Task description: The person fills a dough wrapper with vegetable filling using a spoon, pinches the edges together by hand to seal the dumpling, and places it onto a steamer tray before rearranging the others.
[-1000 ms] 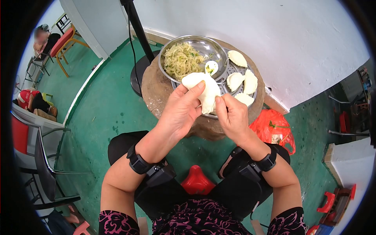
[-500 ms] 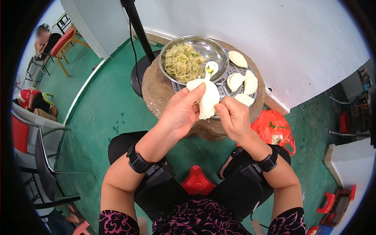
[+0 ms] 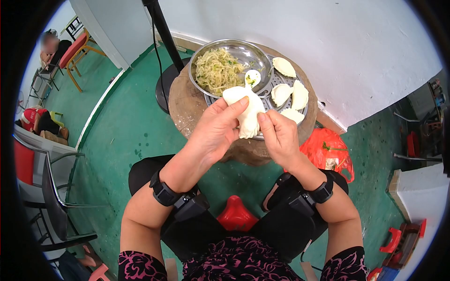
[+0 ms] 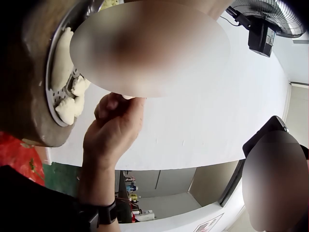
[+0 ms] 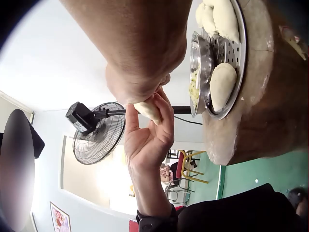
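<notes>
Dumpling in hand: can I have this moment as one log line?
left hand: holds dumpling | right hand: pinches its edge | perforated tray: other dumplings

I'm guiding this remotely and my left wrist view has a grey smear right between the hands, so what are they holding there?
Observer: The head view shows the bare left hand and bare right hand holding a folded piece of smooth, off-white dough between them.
Operator: Good. I get only a sliver of the round, silver-coloured metal bowl; is there any utensil at it?
Observer: Yes. In the head view a white spoon shows there, its scoop within the bowl's outline, to the right of a heap of pale, stringy shreds.
</notes>
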Tool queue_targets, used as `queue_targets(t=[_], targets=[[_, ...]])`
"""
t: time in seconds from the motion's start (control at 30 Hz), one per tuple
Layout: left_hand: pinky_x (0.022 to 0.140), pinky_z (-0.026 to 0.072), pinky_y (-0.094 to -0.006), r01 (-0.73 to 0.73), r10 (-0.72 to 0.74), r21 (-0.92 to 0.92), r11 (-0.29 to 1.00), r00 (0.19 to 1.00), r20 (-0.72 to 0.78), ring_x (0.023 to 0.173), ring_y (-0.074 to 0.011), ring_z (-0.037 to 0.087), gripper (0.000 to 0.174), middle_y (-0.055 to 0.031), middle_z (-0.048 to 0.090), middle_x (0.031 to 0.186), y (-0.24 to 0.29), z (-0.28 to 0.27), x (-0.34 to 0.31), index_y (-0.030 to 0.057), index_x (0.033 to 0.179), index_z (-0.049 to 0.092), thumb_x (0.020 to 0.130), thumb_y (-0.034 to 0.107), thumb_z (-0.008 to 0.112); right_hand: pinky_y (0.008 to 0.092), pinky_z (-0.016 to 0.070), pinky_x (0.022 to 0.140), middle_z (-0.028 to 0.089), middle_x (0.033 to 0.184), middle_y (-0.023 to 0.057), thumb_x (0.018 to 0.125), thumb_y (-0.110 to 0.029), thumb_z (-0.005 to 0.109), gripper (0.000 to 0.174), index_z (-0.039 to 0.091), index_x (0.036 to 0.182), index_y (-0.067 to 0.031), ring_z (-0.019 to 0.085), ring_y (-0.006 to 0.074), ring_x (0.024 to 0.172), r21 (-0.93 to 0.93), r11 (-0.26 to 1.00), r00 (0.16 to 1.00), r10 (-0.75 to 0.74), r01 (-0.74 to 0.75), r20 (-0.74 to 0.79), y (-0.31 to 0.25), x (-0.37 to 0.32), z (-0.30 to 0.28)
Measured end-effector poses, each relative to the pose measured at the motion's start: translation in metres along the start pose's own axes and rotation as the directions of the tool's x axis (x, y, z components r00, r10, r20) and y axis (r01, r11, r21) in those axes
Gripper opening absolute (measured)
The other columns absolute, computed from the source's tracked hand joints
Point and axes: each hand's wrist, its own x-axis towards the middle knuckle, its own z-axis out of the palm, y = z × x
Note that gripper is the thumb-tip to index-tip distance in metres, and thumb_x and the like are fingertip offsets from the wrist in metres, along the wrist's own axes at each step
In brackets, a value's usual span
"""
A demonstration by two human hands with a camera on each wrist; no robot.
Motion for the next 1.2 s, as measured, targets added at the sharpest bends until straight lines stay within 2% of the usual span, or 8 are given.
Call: queue_targets(t=[0.2, 0.3, 0.5, 0.73, 0.93, 1.0, 1.1, 1.2], targets=[[0.080, 0.0447, -0.0280, -0.093, 0.094, 0.088, 0.992, 0.995, -0.009, 0.092, -0.0131, 0.055, 0.024, -0.0049, 0.057, 0.100, -0.002, -0.003, 0.003, 0.0042, 0.104, 0.051, 0.083, 0.014, 0.057, 0.0304, 0.0339, 0.043, 0.045, 0.052, 0.0121, 0.085, -0.014, 0.051, 0.024, 0.047, 0.066, 0.0007, 0.038, 0.0195, 0.043, 0.011, 1.000, 1.000, -0.004, 0.004, 0.030, -0.005, -0.003, 0.001], [0.081, 0.0450, -0.0289, -0.077, 0.080, 0.106, 0.991, 0.996, -0.026, 0.093, -0.0151, 0.056, 0.029, -0.0067, 0.056, 0.102, 0.001, -0.005, 0.004, 0.0031, 0.110, 0.046, 0.085, 0.015, 0.054, 0.0231, 0.0350, 0.047, 0.046, 0.053, 0.0012, 0.088, -0.018, 0.048, 0.027, 0.050, 0.068, -0.0003, 0.038, 0.0070, 0.050, 0.159, 0.986, 0.991, 0.029, -0.050, 0.130, -0.006, -0.006, -0.008], [0.077, 0.0467, -0.0287, 0.003, -0.001, 0.063, 0.998, 0.999, -0.042, 0.089, -0.0152, 0.057, 0.029, -0.0068, 0.058, 0.099, 0.000, -0.008, 0.005, 0.0029, 0.110, 0.048, 0.085, 0.017, 0.054, 0.0279, 0.0356, 0.043, 0.047, 0.052, 0.0079, 0.082, -0.020, 0.058, 0.026, 0.049, 0.067, -0.0007, 0.042, 0.0141, 0.045, -0.012, 0.998, 0.998, 0.057, -0.056, 0.026, 0.005, -0.004, -0.006], [0.075, 0.0461, -0.0268, 0.067, -0.066, 0.067, 0.996, 0.998, -0.013, 0.088, -0.0123, 0.056, 0.026, -0.0041, 0.058, 0.096, -0.002, -0.007, 0.005, 0.0033, 0.105, 0.053, 0.082, 0.015, 0.058, 0.0299, 0.0372, 0.043, 0.050, 0.053, 0.0100, 0.082, -0.019, 0.057, 0.025, 0.048, 0.066, -0.0017, 0.047, 0.0203, 0.044, -0.053, 0.994, 0.996, -0.093, 0.093, 0.011, -0.001, -0.002, -0.004], [0.075, 0.0469, -0.0264, 0.021, -0.015, 0.134, 0.991, 0.999, -0.048, 0.086, -0.0116, 0.057, 0.026, -0.0037, 0.058, 0.096, -0.004, -0.004, 0.003, 0.0035, 0.106, 0.053, 0.082, 0.014, 0.058, 0.0323, 0.0356, 0.042, 0.047, 0.053, 0.0127, 0.084, -0.015, 0.052, 0.024, 0.046, 0.065, -0.0011, 0.045, 0.0244, 0.043, -0.067, 0.998, 0.999, -0.007, 0.010, 0.039, 0.002, -0.003, -0.005], [0.075, 0.0471, -0.0268, -0.018, 0.021, 0.081, 0.997, 0.999, -0.029, 0.086, -0.0117, 0.057, 0.026, -0.0040, 0.058, 0.096, -0.004, -0.001, 0.003, 0.0032, 0.106, 0.053, 0.083, 0.013, 0.057, 0.0329, 0.0351, 0.042, 0.046, 0.052, 0.0135, 0.085, -0.014, 0.051, 0.025, 0.045, 0.065, -0.0009, 0.044, 0.0253, 0.043, -0.043, 0.999, 0.999, 0.018, -0.016, 0.038, 0.000, -0.003, -0.004], [0.075, 0.0471, -0.0271, -0.045, 0.046, 0.018, 0.999, 0.999, -0.003, 0.087, -0.0118, 0.057, 0.026, -0.0043, 0.058, 0.097, -0.002, 0.001, 0.002, 0.0028, 0.107, 0.053, 0.083, 0.012, 0.056, 0.0330, 0.0353, 0.042, 0.046, 0.052, 0.0139, 0.085, -0.013, 0.051, 0.025, 0.045, 0.065, -0.0008, 0.044, 0.0260, 0.043, -0.105, 0.994, 1.000, -0.026, 0.026, 0.000, -0.001, -0.003, -0.003], [0.076, 0.0470, -0.0272, -0.046, 0.045, 0.021, 0.999, 0.999, 0.020, 0.088, -0.0121, 0.056, 0.027, -0.0047, 0.058, 0.098, -0.001, 0.000, 0.003, 0.0025, 0.108, 0.053, 0.084, 0.013, 0.056, 0.0316, 0.0347, 0.042, 0.045, 0.052, 0.0125, 0.085, -0.014, 0.051, 0.024, 0.045, 0.066, -0.0005, 0.043, 0.0217, 0.042, -0.126, 0.991, 0.998, -0.048, 0.044, -0.029, -0.002, -0.003, -0.002]])
